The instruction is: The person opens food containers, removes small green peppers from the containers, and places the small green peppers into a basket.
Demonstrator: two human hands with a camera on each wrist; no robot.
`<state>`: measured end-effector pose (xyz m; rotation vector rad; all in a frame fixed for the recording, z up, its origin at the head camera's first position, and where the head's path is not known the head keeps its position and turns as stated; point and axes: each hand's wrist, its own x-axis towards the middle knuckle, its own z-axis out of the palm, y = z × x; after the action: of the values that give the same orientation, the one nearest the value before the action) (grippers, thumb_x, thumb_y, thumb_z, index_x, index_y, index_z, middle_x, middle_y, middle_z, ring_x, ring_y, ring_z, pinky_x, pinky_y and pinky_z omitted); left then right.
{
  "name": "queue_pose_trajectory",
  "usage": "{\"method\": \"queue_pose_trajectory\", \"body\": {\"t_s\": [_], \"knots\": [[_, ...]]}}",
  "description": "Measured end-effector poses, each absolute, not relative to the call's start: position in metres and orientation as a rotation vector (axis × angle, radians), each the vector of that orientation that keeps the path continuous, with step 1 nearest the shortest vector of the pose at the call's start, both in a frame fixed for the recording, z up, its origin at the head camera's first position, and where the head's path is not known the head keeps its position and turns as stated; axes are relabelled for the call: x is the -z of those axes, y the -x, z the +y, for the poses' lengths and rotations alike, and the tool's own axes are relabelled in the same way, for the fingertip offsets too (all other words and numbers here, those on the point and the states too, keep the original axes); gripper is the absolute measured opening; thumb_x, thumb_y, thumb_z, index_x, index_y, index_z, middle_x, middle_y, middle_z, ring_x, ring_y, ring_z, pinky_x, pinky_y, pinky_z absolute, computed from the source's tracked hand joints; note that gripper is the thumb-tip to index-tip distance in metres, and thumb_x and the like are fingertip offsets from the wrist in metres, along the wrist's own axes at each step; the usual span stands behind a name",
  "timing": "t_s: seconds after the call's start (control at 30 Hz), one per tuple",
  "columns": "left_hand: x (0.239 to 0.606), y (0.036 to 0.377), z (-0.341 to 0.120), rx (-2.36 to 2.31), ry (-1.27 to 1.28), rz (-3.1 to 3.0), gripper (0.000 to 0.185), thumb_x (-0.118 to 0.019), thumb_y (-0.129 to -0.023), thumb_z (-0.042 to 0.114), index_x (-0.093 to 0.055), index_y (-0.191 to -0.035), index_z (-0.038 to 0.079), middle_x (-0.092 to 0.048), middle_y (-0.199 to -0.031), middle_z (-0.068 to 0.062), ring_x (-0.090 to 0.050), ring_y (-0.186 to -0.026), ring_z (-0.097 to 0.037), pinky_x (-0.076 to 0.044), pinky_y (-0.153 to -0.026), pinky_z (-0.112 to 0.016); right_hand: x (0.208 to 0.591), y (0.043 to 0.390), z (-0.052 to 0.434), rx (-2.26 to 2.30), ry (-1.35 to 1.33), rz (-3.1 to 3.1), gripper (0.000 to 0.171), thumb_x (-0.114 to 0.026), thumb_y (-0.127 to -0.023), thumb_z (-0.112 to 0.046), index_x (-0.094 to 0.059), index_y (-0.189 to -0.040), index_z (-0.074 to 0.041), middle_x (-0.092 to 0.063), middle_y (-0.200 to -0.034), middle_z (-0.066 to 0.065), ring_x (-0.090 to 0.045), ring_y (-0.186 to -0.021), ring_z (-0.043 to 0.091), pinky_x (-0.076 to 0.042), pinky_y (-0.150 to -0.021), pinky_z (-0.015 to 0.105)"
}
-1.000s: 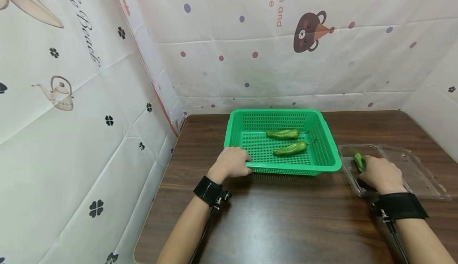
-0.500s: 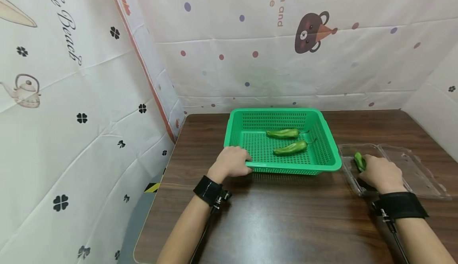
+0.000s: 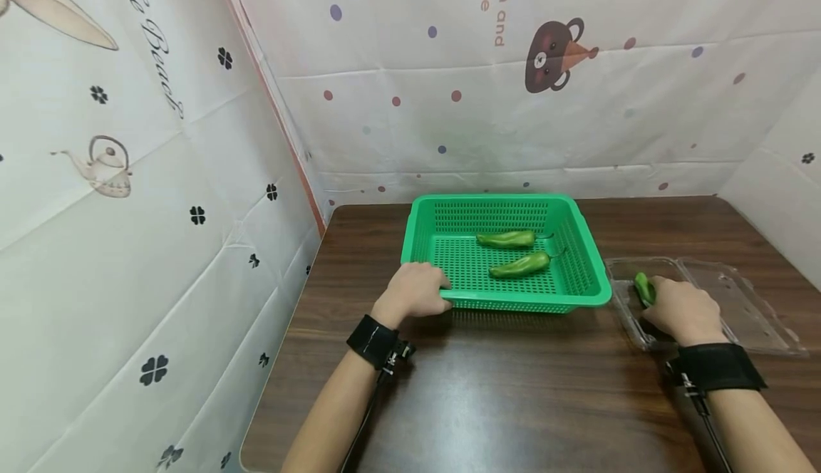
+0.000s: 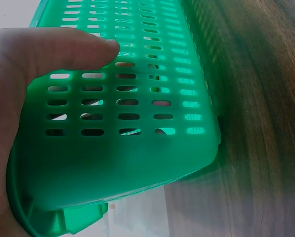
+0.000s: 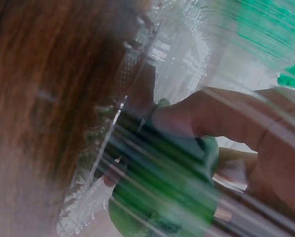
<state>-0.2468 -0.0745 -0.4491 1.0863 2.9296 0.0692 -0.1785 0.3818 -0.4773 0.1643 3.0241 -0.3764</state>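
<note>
My left hand (image 3: 418, 289) grips the near left rim of a green plastic basket (image 3: 507, 296); in the left wrist view its thumb (image 4: 73, 49) lies along the slotted outer wall. Two green peppers lie inside on the basket's floor, one pepper (image 3: 507, 239) behind the other pepper (image 3: 521, 266). To the right, my right hand (image 3: 685, 310) reaches into an open clear plastic clamshell box (image 3: 667, 269) and holds a green pepper (image 3: 644, 289). In the right wrist view that pepper (image 5: 162, 192) shows through the clear plastic, with thumb and fingers around it; the fingertips are partly hidden.
The box's clear lid (image 3: 750, 309) lies folded out to the right on the brown wooden table (image 3: 500, 394). A printed white curtain (image 3: 385, 131) hangs behind the table, and another runs along its left side. Cables trail from both wrist straps.
Both hands, the basket and the peppers stay in place. Only the left curtain has swayed, left and then back to the right.
</note>
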Motion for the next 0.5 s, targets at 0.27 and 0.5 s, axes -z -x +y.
{"method": "queue_pose_trajectory", "body": {"t_s": [0.27,0.5], "knots": [[0.4508,0.2478,-0.0745,-0.057,-1.098,2.933,0.052,-0.071,-0.088,0.045,-0.031,-0.060,0.025,-0.016,-0.061,0.008,-0.017,-0.058,-0.009,-0.016,-0.054,-0.027,0.4761,0.1773,0.3810,0.380,-0.161,3.017,0.057,-0.074,-0.084,-0.021,-0.051,-0.126,0.010,-0.049,-0.068,0.012,-0.046,-0.062,0.031,-0.038,-0.055,0.044],[0.4517,0.2474,-0.0736,-0.065,-1.080,2.932,0.054,-0.071,-0.088,0.044,-0.029,-0.060,0.024,-0.016,-0.061,0.007,-0.017,-0.058,-0.010,-0.016,-0.054,-0.027,0.4753,0.1758,0.3830,0.391,-0.150,3.019,0.059,-0.074,-0.084,-0.024,-0.050,-0.126,0.009,-0.050,-0.070,0.012,-0.047,-0.063,0.032,-0.038,-0.055,0.045]]}}
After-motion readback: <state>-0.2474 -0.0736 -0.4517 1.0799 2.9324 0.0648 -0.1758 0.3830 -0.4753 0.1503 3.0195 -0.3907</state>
